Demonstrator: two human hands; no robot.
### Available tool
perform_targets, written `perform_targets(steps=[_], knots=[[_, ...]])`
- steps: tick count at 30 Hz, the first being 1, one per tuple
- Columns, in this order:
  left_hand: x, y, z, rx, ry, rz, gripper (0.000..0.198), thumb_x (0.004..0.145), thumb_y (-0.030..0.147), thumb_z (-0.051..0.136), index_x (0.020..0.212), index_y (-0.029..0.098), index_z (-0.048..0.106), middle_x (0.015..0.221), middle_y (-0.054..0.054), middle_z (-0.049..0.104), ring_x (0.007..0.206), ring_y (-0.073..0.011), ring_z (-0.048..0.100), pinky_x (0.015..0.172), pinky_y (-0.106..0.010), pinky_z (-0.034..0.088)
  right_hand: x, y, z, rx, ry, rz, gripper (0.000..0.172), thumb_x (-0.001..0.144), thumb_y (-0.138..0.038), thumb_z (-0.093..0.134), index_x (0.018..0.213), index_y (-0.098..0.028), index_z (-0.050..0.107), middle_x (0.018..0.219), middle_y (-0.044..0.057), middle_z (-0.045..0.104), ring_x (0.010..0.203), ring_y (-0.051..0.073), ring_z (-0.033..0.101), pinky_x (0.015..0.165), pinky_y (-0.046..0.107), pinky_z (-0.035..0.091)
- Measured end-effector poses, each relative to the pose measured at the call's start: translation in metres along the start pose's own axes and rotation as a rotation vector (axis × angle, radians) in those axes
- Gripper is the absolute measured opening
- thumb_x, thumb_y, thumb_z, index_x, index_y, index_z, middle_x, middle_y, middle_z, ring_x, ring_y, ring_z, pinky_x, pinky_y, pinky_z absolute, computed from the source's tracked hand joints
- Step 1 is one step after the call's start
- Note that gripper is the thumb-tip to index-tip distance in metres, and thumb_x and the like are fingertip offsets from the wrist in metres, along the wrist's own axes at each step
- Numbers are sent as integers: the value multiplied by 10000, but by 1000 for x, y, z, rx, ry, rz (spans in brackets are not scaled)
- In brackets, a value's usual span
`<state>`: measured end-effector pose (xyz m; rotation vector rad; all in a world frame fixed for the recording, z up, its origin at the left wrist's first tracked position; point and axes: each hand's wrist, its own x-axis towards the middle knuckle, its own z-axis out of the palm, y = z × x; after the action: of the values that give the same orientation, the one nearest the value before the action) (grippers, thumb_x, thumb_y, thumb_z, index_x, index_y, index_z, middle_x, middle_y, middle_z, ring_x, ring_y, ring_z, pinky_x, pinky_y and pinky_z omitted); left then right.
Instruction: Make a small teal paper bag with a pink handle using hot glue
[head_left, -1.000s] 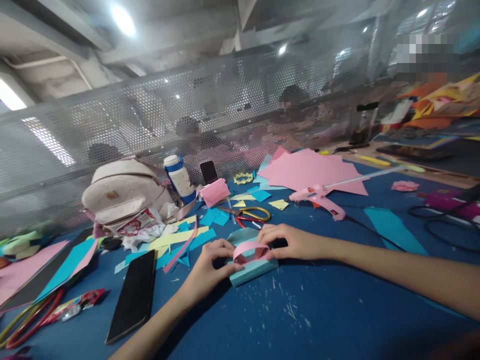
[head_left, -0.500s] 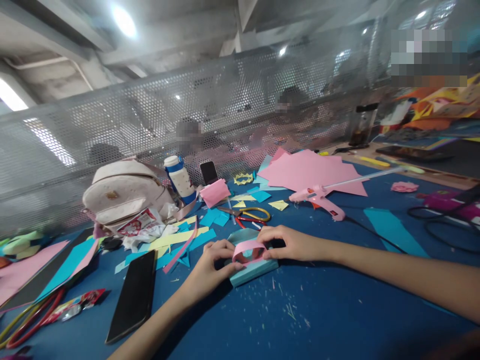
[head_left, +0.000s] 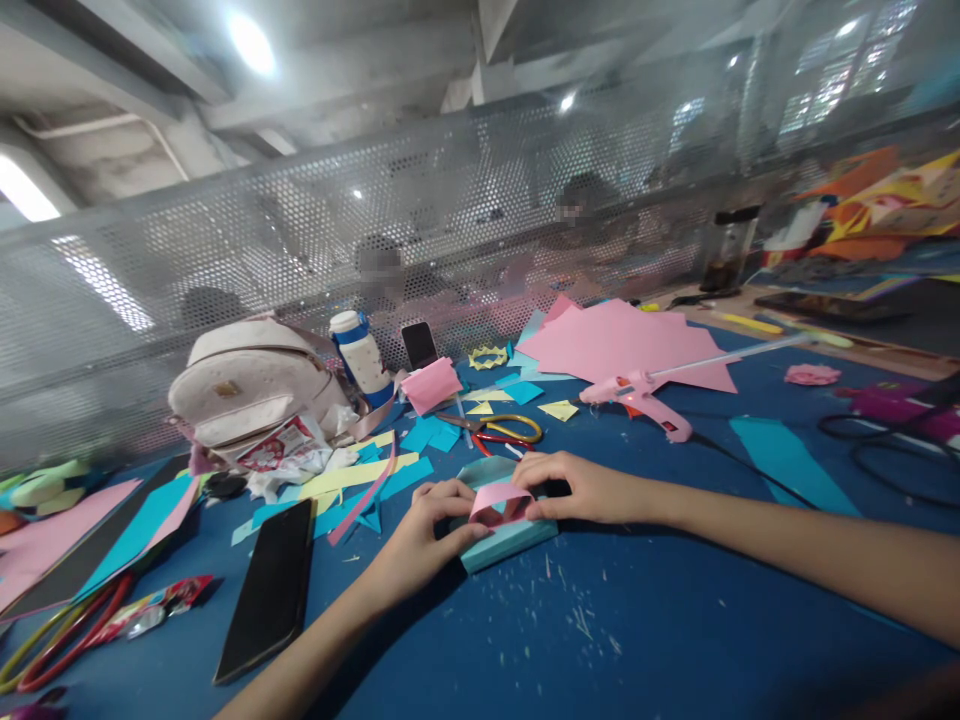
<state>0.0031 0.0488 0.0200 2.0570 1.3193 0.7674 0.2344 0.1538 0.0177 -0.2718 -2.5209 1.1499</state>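
A light-teal folded paper piece (head_left: 510, 543), box-like in shape, lies on the blue table in front of me. Over it arches a pink paper strip (head_left: 498, 494), bent into a loop. My left hand (head_left: 437, 522) pinches the loop's left end against the teal piece, thumb along the near edge. At the opposite end, my right hand (head_left: 561, 486) has its fingers closed on the strip. Fingers partly hide both ends of the strip. Just beyond my hands rest scissors (head_left: 512, 429) with red and yellow handles.
A pink glue gun (head_left: 637, 398) with its cord lies to the right, before large pink paper (head_left: 622, 340). A black phone (head_left: 268, 590) is at left. Paper scraps (head_left: 360, 478), a backpack (head_left: 255, 385) and a bottle (head_left: 361, 360) stand further back, before a perforated metal screen (head_left: 450, 220).
The arch of the pink strip sits a little lower and its opening looks flatter. Both hands stay in nearly the same place.
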Motion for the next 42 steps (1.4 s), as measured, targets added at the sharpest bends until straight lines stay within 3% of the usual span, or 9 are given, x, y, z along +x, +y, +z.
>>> perform_targets(steps=[9, 22, 27, 32, 37, 42], knots=[[-1, -11, 2, -9, 77, -36, 188, 832, 373, 654, 949, 242, 721, 1050, -45, 691, 1032, -232, 568, 963, -385, 360, 1, 3, -1, -24, -13, 13, 322, 880, -459, 567, 950, -165, 680, 985, 61, 629, 937, 177, 537, 874, 336, 407], [-4, -17, 6, 12, 114, -111, 244, 785, 391, 693, 967, 228, 696, 1001, -47, 677, 991, -234, 562, 894, -366, 415, 2, -3, -1, -25, -96, -91, 316, 914, -423, 539, 1055, -184, 691, 1047, 74, 615, 1033, 189, 515, 964, 371, 375], [-5, -10, 4, 32, 166, -92, 147, 827, 357, 641, 864, 215, 636, 1013, -40, 673, 1021, -224, 561, 946, -373, 374, 2, -2, -2, -36, -106, -107, 310, 915, -418, 542, 1022, -171, 694, 1039, 73, 622, 1015, 179, 515, 962, 354, 371], [-6, -2, -6, 43, 70, -35, 170, 851, 381, 612, 815, 216, 622, 1007, -32, 682, 1017, -219, 585, 1016, -413, 293, 2, -1, -1, -41, -98, -99, 347, 909, -469, 531, 1006, -176, 690, 1044, 79, 626, 1019, 190, 516, 959, 376, 375], [-6, 2, -15, -34, 20, -52, 408, 984, 398, 313, 885, 216, 664, 1046, -50, 669, 1031, -208, 579, 990, -371, 342, 1, -4, -3, -22, -115, -89, 357, 930, -466, 495, 1022, -179, 686, 1075, 79, 614, 1040, 187, 508, 976, 374, 362], [-7, 3, -22, -20, -100, -68, 279, 919, 433, 486, 943, 225, 671, 1103, -46, 655, 1042, -200, 571, 980, -352, 371, 1, -5, -3, -50, -102, -96, 299, 910, -436, 545, 974, -180, 685, 1046, 63, 605, 1024, 175, 494, 948, 340, 369]])
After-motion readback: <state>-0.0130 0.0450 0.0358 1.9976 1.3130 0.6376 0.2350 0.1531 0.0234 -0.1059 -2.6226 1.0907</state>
